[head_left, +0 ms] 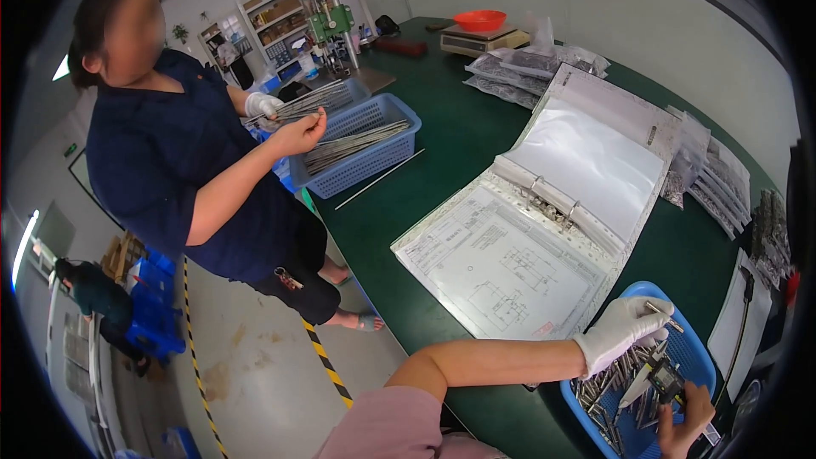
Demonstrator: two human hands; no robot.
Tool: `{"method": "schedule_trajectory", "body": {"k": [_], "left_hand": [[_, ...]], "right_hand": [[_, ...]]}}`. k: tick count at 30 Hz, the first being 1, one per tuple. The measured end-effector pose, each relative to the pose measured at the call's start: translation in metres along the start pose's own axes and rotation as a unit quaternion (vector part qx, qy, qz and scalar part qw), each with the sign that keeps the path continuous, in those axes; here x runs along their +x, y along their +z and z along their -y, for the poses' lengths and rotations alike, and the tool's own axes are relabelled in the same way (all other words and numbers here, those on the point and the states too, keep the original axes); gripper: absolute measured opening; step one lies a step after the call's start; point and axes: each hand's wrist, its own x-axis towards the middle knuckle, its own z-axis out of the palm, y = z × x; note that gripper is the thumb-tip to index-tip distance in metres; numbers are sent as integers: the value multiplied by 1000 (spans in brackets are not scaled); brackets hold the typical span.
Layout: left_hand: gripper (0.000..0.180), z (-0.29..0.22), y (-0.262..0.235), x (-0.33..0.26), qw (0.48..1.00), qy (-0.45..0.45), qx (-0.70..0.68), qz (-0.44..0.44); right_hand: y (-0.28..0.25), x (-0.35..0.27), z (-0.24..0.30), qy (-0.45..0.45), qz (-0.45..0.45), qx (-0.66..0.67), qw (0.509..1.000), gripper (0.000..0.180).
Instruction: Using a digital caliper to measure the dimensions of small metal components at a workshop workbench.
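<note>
My left hand (625, 331), in a white glove, reaches across to the lower right and pinches a short metal pin (665, 316). Just below it my bare right hand (685, 427) grips a digital caliper (666, 381), whose jaws point left over the loose pins. Both hands are over a blue plastic basket (704, 348) with many short metal pins (602, 393) in it. The pin is apart from the caliper's jaws. Part of my right hand is cut off by the picture's dark rim.
An open ring binder (510, 268) with a technical drawing covers the middle of the green table (459, 136). Across it, a co-worker (170, 153) handles thin rods above a blue basket (370, 157). Bagged parts (531, 68), a scale (484, 41) with a red bowl (480, 20) and a drill press (331, 21) stand farther back.
</note>
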Motion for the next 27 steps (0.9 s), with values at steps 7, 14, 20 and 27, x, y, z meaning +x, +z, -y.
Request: {"method": "schedule_trajectory", "body": {"k": [7, 14, 20, 27], "left_hand": [[18, 0, 0, -2, 1000, 16, 2, 11], [12, 5, -2, 2, 999, 33, -15, 5], [13, 5, -1, -3, 1000, -7, -27, -6], [19, -7, 5, -5, 998, -46, -15, -29]], "right_hand": [[2, -1, -2, -3, 6, 31, 1000, 29], [4, 0, -2, -16, -6, 22, 1000, 32], [3, -8, -4, 8, 24, 31, 999, 34], [4, -7, 4, 67, -9, -15, 998, 43]]}}
